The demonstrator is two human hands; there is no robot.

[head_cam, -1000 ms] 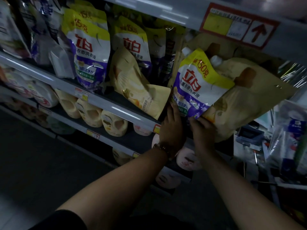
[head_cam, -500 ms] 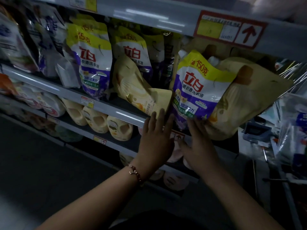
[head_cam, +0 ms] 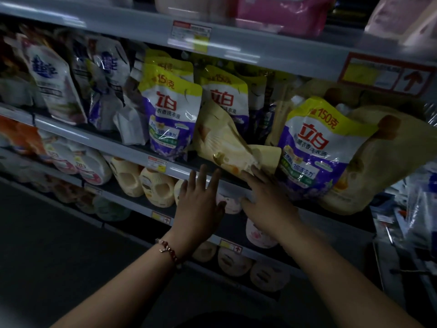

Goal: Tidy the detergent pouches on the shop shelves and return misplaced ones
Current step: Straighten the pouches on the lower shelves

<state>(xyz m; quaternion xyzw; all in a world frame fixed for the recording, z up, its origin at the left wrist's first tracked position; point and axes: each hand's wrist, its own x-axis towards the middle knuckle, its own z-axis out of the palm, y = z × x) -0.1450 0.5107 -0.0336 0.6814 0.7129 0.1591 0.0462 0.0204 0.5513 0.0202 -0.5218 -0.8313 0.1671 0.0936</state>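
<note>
**Cream pouch still lying askew on the middle shelf**

Dim shop aisle, grey metal shelving (head_cam: pixel 132 147) filling my view. Nearest me, at 6 o'clock, both bare forearms reach up toward the shelf edge. My left hand (head_cam: pixel 201 200), with a beaded bracelet (head_cam: pixel 169 250) at the wrist, is flat and spread, gripping nothing, just below the shelf lip. My right hand (head_cam: pixel 264 200), at about 1 o'clock from it, is also spread; its fingertips (head_cam: pixel 254 170) touch the lower end of the cream-yellow soft plastic pouch (head_cam: pixel 224 143), not wrapped around it.

That pouch lies tilted, leaning across the front of the row. Just beside it at 3 o'clock stands the white, purple and yellow detergent pouch with red lettering (head_cam: pixel 312 147), upright at the shelf front, and against its right side a large tan pouch (head_cam: pixel 378 162) slumps and overhangs the edge.

Farther back at 10 o'clock, two matching purple-and-yellow pouches (head_cam: pixel 170 114) stand in order, with crumpled white and blue pouches (head_cam: pixel 106 86) beyond at 9 o'clock.

I judge the task partway: the purple row looks settled, while the cream pouch, the tan one and the crumpled left group still need straightening or returning.
</note>
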